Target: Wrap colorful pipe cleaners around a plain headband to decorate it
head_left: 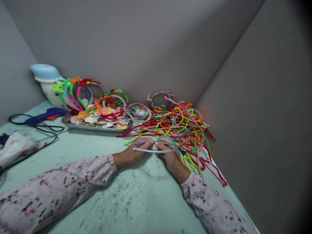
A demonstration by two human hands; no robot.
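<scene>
Pipe cleaners (175, 122) are lying within reach at one o'clock on the worktop (151, 201), while at twelve o'clock the left hand (143, 145) is pinching a grey hoop (157, 151) by its purple wrap (139, 143) and the right hand (171, 156) its teal strand (168, 137), apparently steadying both.

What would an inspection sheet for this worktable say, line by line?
Surface: pale green table, marked with dark specks and streaks.
Things in hand: pale band with purple wrapping; teal fuzzy stem.
Clutter: heap of coloured fuzzy stems beyond the hands; metal tray with shells; blue glue gun; white bag.
Hands: left hand holds the band by the purple wrapping; right hand appears to pinch the teal stem; fingertips close together.
Cables: black cord looped at left; plug nothing seen.
Surroundings: grey walls; other people, nothing seen.
</scene>
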